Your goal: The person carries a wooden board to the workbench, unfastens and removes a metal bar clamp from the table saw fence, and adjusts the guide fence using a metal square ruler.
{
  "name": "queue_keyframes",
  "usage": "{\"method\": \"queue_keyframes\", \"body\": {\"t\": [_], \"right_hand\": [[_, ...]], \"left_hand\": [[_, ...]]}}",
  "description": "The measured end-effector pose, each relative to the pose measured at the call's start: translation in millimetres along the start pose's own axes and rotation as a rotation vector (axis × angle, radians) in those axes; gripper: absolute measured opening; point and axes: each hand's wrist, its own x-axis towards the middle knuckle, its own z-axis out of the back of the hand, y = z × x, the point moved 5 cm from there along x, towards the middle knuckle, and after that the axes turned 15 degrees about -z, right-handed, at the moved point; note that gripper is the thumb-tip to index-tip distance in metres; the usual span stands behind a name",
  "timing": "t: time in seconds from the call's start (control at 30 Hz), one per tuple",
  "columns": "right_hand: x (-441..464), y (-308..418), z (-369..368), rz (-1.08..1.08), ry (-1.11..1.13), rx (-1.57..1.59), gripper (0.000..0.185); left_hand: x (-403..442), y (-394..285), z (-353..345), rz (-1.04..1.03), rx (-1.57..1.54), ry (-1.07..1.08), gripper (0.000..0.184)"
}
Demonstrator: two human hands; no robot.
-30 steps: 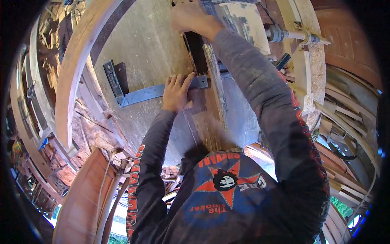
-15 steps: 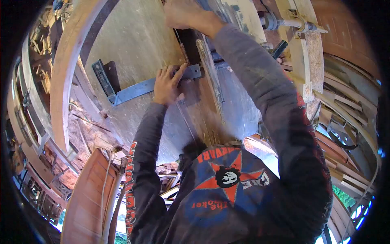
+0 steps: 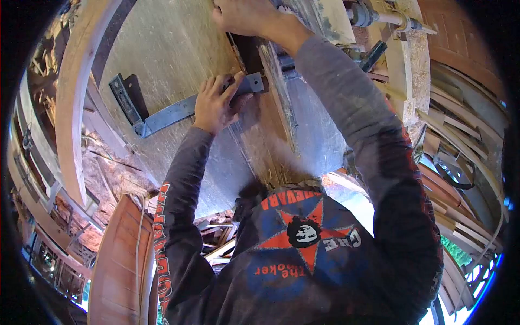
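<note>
A metal try square point(image 3: 173, 115) lies across a dusty work surface point(image 3: 168, 49), its thick stock at the left and its holed blade end at the right. My left hand point(image 3: 215, 105) holds the blade down near that end, fingers bent over it. Along the middle runs a rough-edged wooden board point(image 3: 279, 103), and the blade tip touches or overlaps its near side. Further up, my right hand point(image 3: 246, 16) is closed over the wood at the top edge of the view. Whatever its fingers hold is hidden.
A curved wooden piece point(image 3: 76, 103) rises at the left. At the upper right are a clamp bar point(image 3: 387, 20) and a dark handle point(image 3: 374, 57). A reddish wooden panel point(image 3: 116, 265) stands at the lower left. Stacked timber strips point(image 3: 460, 141) fill the right side.
The view has shifted slightly, so the square and my left hand appear a little further left and up. My left hand keeps its hold; my right hand stays near the top edge.
</note>
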Motion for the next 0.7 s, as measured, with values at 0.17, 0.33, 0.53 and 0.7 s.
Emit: {"method": "queue_keyframes", "body": {"t": [0.17,0.33,0.53,0.7], "right_hand": [[0.9,-3.3,-1.8,-0.072,-0.076,0.087,0.024],[1.7,-5.7,-4.6,-0.029,-0.038,0.113,0.024],[1.4,-6.0,-3.0,-0.161,-0.080,0.204,0.022],[2.6,-7.7,-1.8,-0.186,-0.029,0.203,0.021]], "left_hand": [[0.3,-1.3,-3.7,0.019,0.009,0.042,0.074],[1.1,3.6,-8.2,0.061,-0.016,0.057,0.075],[1.0,3.1,-9.7,0.062,0.008,0.065,0.080],[2.5,3.9,-10.9,0.114,0.023,0.132,0.090]]}}
